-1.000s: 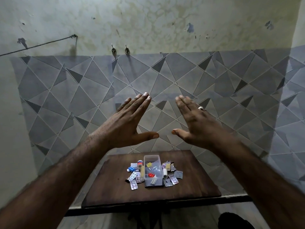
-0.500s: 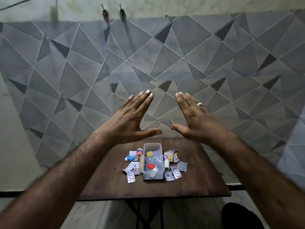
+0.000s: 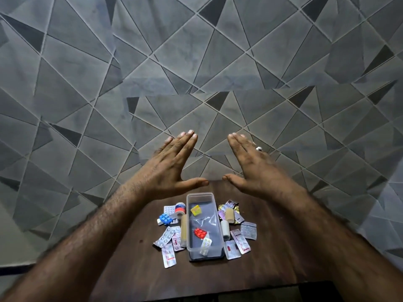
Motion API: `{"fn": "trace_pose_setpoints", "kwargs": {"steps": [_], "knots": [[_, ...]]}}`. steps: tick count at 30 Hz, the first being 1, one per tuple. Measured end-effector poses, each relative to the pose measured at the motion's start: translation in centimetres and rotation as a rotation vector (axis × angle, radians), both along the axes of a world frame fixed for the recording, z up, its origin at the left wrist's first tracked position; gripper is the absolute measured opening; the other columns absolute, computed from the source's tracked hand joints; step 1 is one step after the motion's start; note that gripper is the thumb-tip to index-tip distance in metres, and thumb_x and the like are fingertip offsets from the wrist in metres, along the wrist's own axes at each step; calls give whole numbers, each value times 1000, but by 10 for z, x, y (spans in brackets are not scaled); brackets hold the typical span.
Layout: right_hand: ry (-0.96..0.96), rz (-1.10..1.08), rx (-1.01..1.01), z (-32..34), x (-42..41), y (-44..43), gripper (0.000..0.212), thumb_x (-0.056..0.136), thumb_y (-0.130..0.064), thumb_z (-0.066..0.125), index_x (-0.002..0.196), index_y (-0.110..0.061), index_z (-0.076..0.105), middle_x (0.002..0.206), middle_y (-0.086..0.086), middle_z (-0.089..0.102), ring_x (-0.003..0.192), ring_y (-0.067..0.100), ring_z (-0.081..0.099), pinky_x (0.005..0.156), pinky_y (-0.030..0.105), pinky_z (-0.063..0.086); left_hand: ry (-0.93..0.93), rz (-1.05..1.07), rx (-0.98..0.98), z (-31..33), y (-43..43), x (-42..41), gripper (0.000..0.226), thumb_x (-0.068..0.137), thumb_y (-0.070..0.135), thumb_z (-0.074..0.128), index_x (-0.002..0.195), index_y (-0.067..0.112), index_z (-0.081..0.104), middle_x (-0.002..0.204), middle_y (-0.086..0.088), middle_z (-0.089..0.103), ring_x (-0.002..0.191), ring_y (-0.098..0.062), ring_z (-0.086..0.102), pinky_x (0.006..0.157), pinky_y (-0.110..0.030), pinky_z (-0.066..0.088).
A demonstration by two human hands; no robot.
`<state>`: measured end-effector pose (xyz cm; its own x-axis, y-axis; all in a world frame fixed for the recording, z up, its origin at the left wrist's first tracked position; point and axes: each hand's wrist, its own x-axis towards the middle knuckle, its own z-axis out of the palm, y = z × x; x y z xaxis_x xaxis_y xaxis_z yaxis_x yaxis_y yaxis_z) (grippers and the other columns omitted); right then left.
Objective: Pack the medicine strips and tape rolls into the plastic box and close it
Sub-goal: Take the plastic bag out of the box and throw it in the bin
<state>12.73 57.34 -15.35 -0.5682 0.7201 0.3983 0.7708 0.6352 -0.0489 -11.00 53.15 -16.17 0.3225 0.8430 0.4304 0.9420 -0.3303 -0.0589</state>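
A clear plastic box (image 3: 189,243) stands open on the brown table (image 3: 272,262). A yellow strip (image 3: 195,210), a red strip (image 3: 200,233) and a white strip (image 3: 205,245) lie inside it. Several medicine strips (image 3: 166,236) and a white tape roll (image 3: 180,209) lie left of the box, with a tan roll (image 3: 183,229) against its side. On the box's right are more strips (image 3: 239,240), a tan roll (image 3: 229,214) and a white roll (image 3: 225,229). My left hand (image 3: 172,168) and right hand (image 3: 253,168) hover flat above the box's far end, empty, thumbs nearly touching.
A grey tiled wall (image 3: 196,73) with triangle patterns rises right behind the table. The box rests on a dark flat piece (image 3: 207,258) that shows at its near edge. The table's front edge (image 3: 239,289) runs low in view.
The view has tilted down and closer to the table. Both hands have stayed flat and empty, dropping nearer to the box, thumbs drawing closer together.
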Motion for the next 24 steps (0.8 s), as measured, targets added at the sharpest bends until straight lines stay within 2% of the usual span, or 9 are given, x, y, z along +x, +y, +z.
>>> {"fn": "trace_pose_setpoints", "kwargs": {"steps": [6, 16, 24], "knots": [[-4, -21, -85, -34, -30, 45, 91, 88, -44, 58, 154, -15, 1, 163, 5, 4, 150, 19, 4, 121, 32, 5, -3, -14, -71, -38, 56, -30, 106, 80, 81, 36, 155, 18, -3, 164, -1, -2, 151, -12, -3, 123, -38, 5], [-48, 0, -207, -90, -54, 115, 87, 89, -41, 56, 153, -12, 5, 163, 6, 5, 150, 18, 5, 119, 27, 3, -57, -2, -216, -96, 125, -45, 110, 74, 87, 23, 155, 17, -4, 164, -1, -4, 150, -11, -4, 123, -36, 1], [-63, 25, -322, -134, -52, 176, 88, 90, -46, 55, 154, -15, 3, 163, 4, 2, 150, 17, 3, 118, 26, 2, -74, 67, -298, -141, 170, -39, 108, 77, 81, 34, 155, 16, -2, 164, -3, -2, 151, -14, -2, 123, -35, -3]]}}
